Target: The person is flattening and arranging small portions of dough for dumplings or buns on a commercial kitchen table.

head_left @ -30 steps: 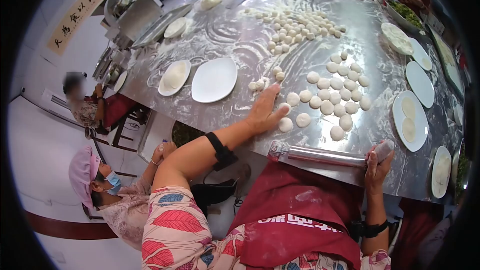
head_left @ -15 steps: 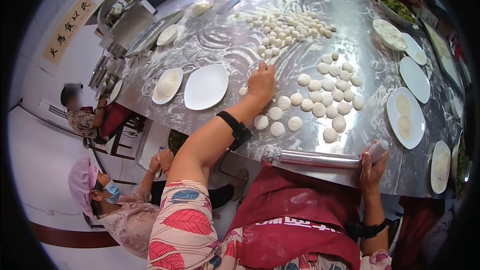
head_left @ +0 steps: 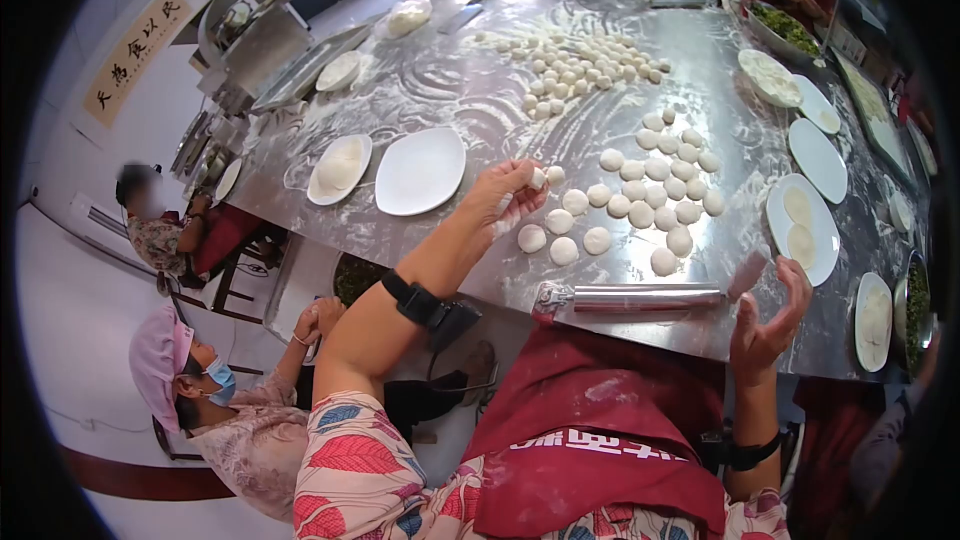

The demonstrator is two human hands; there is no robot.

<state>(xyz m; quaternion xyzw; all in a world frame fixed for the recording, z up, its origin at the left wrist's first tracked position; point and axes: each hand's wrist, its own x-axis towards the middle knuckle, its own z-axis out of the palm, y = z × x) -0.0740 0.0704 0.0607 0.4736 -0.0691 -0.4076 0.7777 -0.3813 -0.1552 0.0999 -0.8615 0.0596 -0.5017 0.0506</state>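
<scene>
My left hand (head_left: pixel 510 196) is closed in a pinch around a small white dough piece (head_left: pixel 538 179), just above the floured table. Another dough piece (head_left: pixel 556 176) lies right beside its fingertips. Flattened dough rounds (head_left: pixel 563 251) spread out to the right of that hand. At the table's near edge rests a metal rolling pin (head_left: pixel 645 298), lying crosswise. My right hand (head_left: pixel 770 325) is open by the pin's right handle (head_left: pixel 748 274), thumb and fingers apart, with nothing in it.
A heap of small dough pieces (head_left: pixel 590 65) sits farther back. A bare white plate (head_left: pixel 421 172) and a plate of wrappers (head_left: pixel 339 170) stand left. More plates, including one with two wrappers (head_left: pixel 822 240), line the right. A masked co-worker (head_left: pixel 230 390) sits at left.
My right hand has let go of the rolling pin's handle and opened. My left hand has drawn back toward me and turned, with a dough piece now visible in its fingers.
</scene>
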